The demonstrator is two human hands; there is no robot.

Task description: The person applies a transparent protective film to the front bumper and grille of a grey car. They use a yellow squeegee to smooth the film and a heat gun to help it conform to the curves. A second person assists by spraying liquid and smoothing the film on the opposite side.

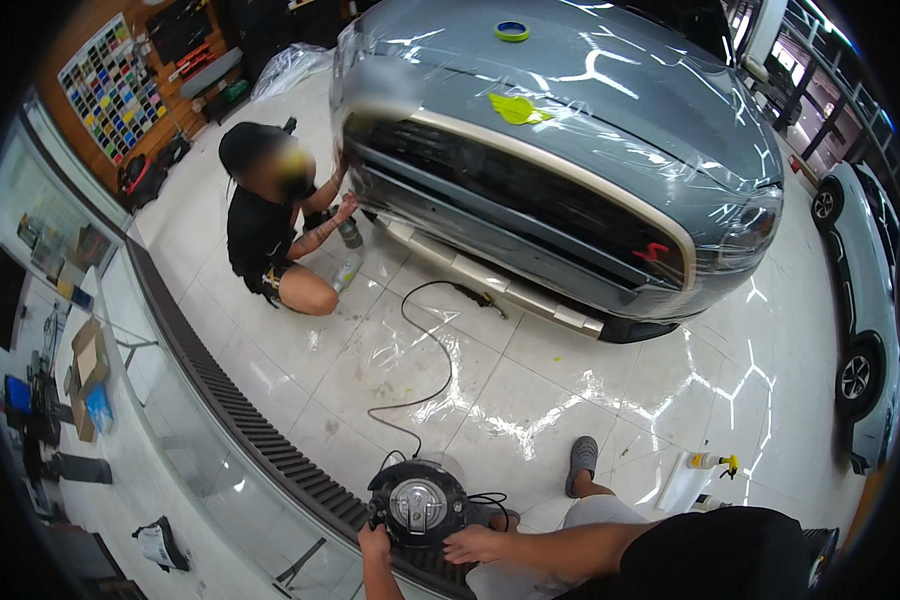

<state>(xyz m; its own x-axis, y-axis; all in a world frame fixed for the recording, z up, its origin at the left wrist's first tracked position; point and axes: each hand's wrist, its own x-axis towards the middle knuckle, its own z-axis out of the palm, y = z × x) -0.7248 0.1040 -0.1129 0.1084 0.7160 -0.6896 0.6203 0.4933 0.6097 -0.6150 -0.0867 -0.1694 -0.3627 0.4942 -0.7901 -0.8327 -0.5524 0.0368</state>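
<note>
A round black pressure sprayer tank point(417, 500) with a shiny metal lid stands low in front of me, at the lower middle. My left hand point(374, 543) is closed on its near left edge. From the right, my right hand point(473, 545) reaches across to the near right rim, its fingers curled against it; their tips are partly hidden. A thin hose point(448, 350) runs from the tank over the floor to a spray gun point(482, 300) lying by the car's front bumper. Black cables point(488, 500) loop out at the tank's right.
A grey-blue car point(590, 130) covered in clear film stands ahead, with green tape point(511, 32) on its hood. A co-worker point(260, 215) kneels at its front corner. A dark floor grate point(225, 400) runs along the left. Spray bottles point(710, 462) stand at right.
</note>
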